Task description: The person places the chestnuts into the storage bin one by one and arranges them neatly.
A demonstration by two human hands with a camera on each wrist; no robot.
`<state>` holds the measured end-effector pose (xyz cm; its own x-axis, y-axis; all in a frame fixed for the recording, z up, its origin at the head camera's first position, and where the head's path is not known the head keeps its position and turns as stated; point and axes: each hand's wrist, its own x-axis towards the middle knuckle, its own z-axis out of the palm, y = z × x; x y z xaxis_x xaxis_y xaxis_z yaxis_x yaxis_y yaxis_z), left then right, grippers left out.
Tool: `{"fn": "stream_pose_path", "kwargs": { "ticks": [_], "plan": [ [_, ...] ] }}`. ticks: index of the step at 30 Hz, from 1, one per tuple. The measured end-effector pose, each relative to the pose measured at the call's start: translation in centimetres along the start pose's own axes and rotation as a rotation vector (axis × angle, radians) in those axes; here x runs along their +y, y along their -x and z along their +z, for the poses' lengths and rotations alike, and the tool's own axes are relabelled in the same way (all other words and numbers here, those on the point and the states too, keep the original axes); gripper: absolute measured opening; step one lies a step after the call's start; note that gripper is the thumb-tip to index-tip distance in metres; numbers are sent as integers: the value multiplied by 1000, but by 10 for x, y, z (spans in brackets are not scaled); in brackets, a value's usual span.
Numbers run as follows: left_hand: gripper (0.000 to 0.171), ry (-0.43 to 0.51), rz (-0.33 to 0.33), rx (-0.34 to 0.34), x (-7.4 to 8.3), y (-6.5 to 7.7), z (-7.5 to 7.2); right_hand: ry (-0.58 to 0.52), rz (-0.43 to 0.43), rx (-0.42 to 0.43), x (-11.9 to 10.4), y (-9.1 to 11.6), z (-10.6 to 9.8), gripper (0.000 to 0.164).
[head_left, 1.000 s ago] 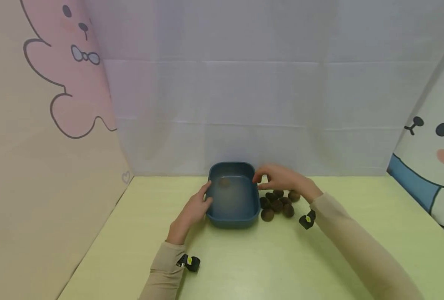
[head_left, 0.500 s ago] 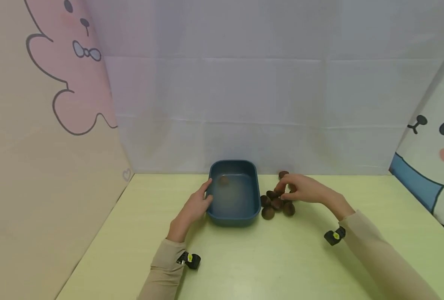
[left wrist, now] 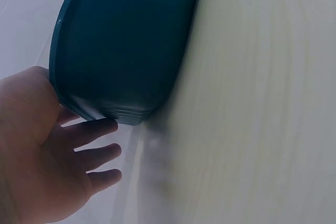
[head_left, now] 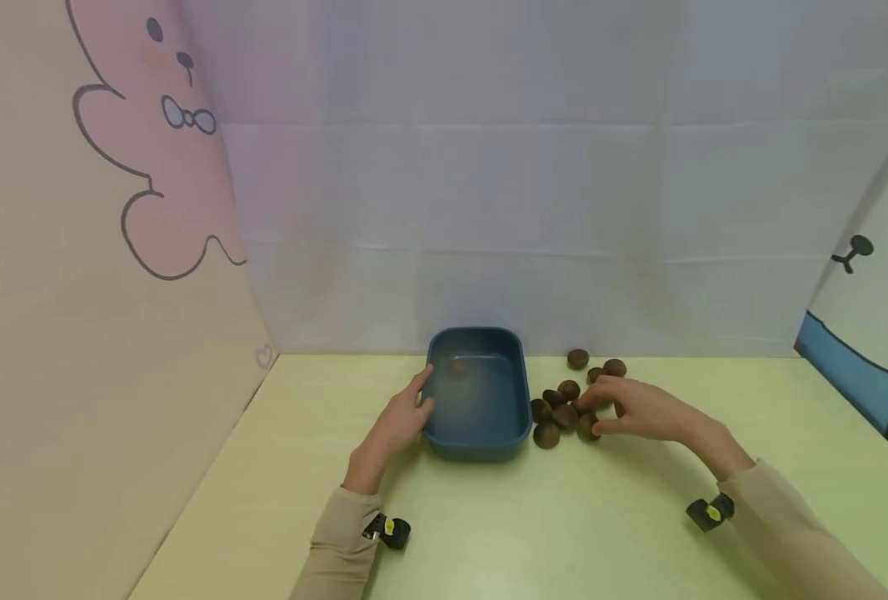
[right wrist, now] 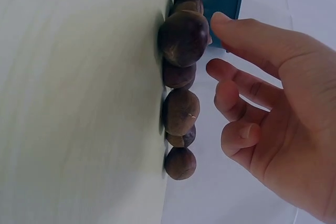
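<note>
Left hand (head_left: 399, 421) touches blue tub (head_left: 477, 452), fingers spread; right hand (head_left: 650, 412) at chestnuts (head_left: 566, 417), thumb and loosely bent fingers apart.

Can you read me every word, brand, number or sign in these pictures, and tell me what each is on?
No readable text anywhere.
Black devices at the left wrist and right wrist: each has a small yellow mark, too small to tell whether it bears writing.
Blue container and brown nuts: no lettering seen.
Pink cartoon animal, small heart and white cartoon animal: drawings only.
</note>
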<state>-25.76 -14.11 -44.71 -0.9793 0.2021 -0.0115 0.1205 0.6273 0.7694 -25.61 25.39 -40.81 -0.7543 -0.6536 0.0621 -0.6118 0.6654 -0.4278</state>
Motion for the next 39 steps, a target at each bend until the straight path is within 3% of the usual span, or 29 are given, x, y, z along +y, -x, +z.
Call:
{"fn": "stream_pose_path", "kwargs": {
  "ticks": [19, 28, 39],
  "plan": [
    [61, 3, -8, 9, 4, 0, 6, 62, 26, 15, 4, 20, 10, 30],
    [61, -11, -6, 13, 2, -1, 6, 92, 81, -4, 4, 24, 14, 35],
    [61, 4, 8, 13, 2, 0, 7, 139, 43, 66, -2, 19, 10, 36]
  ]
}}
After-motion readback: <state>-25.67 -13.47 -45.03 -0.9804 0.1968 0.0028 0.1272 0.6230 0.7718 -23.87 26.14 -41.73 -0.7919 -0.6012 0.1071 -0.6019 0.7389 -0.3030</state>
